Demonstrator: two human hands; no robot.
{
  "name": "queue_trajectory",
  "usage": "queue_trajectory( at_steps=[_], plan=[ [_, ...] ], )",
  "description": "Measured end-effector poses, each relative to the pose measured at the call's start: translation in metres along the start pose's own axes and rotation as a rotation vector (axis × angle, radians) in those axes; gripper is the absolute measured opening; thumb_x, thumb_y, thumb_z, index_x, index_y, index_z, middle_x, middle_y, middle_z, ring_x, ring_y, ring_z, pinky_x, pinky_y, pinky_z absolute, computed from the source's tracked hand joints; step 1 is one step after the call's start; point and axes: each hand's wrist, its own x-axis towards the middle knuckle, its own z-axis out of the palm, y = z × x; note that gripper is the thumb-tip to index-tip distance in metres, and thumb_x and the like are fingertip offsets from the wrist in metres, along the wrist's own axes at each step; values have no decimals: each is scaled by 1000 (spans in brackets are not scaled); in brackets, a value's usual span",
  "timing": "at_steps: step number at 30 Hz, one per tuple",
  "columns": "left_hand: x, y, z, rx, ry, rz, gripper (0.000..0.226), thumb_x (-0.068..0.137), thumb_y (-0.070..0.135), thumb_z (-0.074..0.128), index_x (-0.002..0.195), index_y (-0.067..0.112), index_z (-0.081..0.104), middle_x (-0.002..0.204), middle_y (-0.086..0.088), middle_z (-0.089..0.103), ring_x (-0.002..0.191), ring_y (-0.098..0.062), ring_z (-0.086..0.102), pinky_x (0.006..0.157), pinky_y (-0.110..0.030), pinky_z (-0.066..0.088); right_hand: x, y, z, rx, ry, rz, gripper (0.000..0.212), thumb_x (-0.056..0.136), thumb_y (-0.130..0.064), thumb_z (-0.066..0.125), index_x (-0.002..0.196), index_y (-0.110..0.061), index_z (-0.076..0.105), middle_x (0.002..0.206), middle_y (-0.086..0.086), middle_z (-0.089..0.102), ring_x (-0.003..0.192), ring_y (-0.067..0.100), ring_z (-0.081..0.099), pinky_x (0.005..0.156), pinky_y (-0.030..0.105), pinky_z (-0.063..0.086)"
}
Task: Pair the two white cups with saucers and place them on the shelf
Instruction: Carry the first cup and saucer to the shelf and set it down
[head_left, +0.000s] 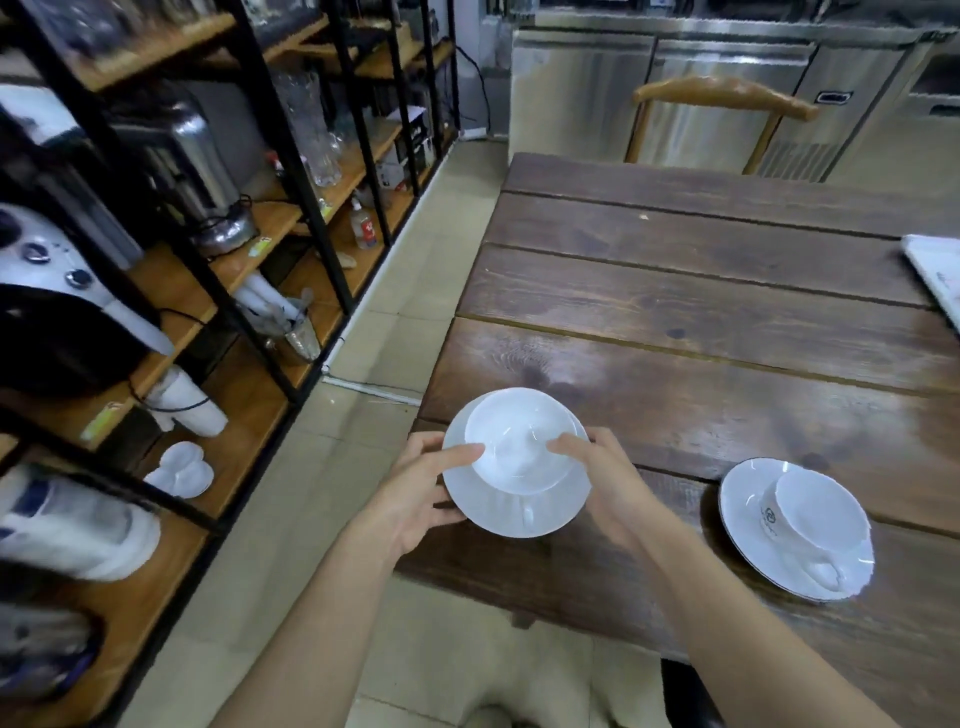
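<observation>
Cups number two, both plain glossy white, each sitting on its own white saucer. One cup (519, 449) on a saucer (540, 512) is gripped from either side by the left hand (415, 493) and right hand (605, 480) at the desk (701, 312) corner. The other cup (818, 519), bearing a small logo, rests on a dark-rimmed saucer (748, 514) on the desk, well right of the shelf (249, 410)

Both hands, left (415, 493) and right (608, 483), hold a cup (519, 447) on its saucer (519, 514) at the table's (675, 312) corner.
</observation>
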Motion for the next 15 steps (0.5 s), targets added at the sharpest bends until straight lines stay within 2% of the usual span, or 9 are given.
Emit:
queue_trajectory(
  at_steps=[5, 8, 10, 13, 15],
  plan=[
    [-48, -22, -46, -178, 202, 73, 50, 72, 25, 76, 112, 24, 46, 118, -7, 61, 107, -31, 62, 83, -44, 56, -9, 7, 54, -99, -252, -8, 42, 84, -23, 63, 118, -19, 38, 112, 0, 53, 103, 22, 55, 81, 36, 50],
    [-90, -41, -76, -268, 339, 86, 56, 74, 25, 75, 121, 22, 45, 119, -6, 61, 106, -32, 62, 72, -39, 56, -27, 18, 96, -136, -392, -2, 42, 81, -18, 64, 116, -12, 43, 112, 6, 57, 98, 22, 58, 78, 38, 50],
    [-118, -54, -96, -304, 422, 106, 55, 76, 25, 74, 123, 21, 46, 116, -5, 62, 102, -30, 64, 68, -37, 55, -42, 28, 125, -151, -469, 7, 46, 78, -19, 65, 118, -9, 44, 111, 8, 59, 96, 25, 61, 71, 38, 50],
    [-159, -71, -130, -382, 541, 147, 49, 78, 24, 71, 121, 19, 46, 107, -4, 64, 92, -26, 64, 65, -35, 54, -70, 43, 172, -207, -589, 24, 59, 70, -26, 68, 122, -11, 43, 118, 10, 59, 107, 32, 59, 82, 44, 49],
    [-188, -81, -155, -428, 610, 173, 48, 79, 24, 70, 121, 19, 47, 106, -5, 64, 93, -27, 64, 69, -38, 54, -96, 50, 208, -264, -658, 20, 70, 63, -31, 70, 125, -11, 44, 120, 12, 59, 110, 35, 57, 86, 46, 48]
  ],
)
